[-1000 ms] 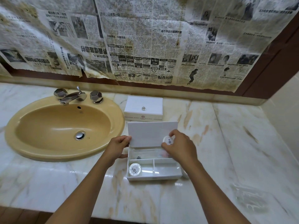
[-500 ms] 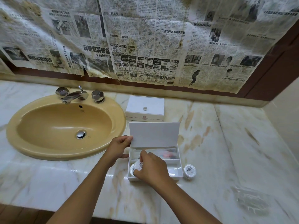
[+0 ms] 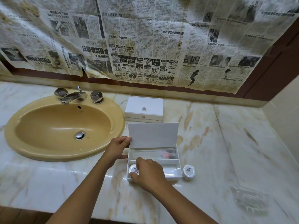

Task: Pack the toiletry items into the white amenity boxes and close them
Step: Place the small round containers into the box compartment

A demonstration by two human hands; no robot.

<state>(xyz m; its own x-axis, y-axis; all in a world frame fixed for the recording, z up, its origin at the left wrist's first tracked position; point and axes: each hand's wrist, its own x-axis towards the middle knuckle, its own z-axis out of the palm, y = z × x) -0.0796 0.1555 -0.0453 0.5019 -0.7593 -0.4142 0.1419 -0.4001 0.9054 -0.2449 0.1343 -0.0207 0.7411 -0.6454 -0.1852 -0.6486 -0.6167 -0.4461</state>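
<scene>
An open white amenity box sits on the marble counter, its lid raised upright. My left hand holds the lid's left edge and the box's left side. My right hand reaches into the front left compartment, its fingers curled round a round white wrapped soap there. The back compartment holds plastic-wrapped items with a pink part. A second round wrapped soap lies on the counter just right of the box. A shut white amenity box stands behind.
A yellow basin with a chrome tap lies to the left. A clear plastic wrapper rests on the counter at the front right. Newspaper covers the wall behind. The counter's front edge runs below my arms.
My right hand went from the lid's right side down into the front left compartment. A round soap now lies on the counter right of the box. The left hand stayed put.
</scene>
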